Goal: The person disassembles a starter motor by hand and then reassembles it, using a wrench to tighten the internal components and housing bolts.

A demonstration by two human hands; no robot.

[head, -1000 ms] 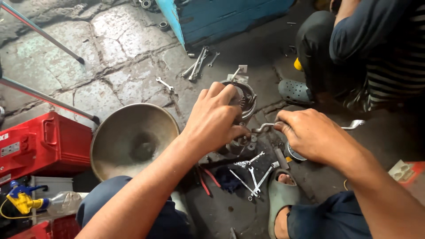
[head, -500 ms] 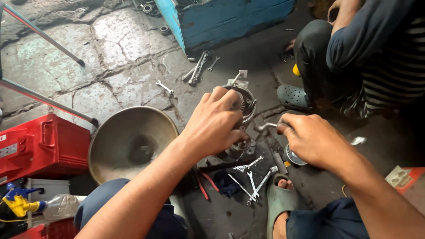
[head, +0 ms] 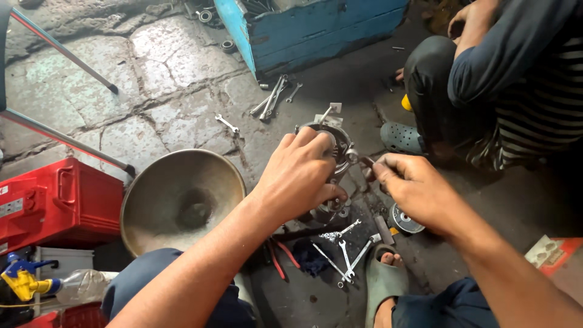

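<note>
Dull, greasy metal part (head: pixel 335 159); matt, tarnished metal bowl (head: pixel 182 200); bright steel spanners (head: pixel 346 252) (smooth, slightly shiny); rough cracked stone floor (head: pixel 152 73).

Cracked stone-slab floor (head: pixel 121 67), grey, daylit; darker oily concrete toward 3 o'clock. Blue wooden crate (head: pixel 316 30) at 12 o'clock, loose spanners (head: pixel 273 97) just below it. Two slanted metal poles (head: pixel 61 48) at 10 o'clock. Red metal box (head: pixel 54 203) at 9 o'clock, round metal bowl (head: pixel 158 182) just beside it. Seated person in striped top (head: pixel 534 103) at 2 o'clock.
</note>
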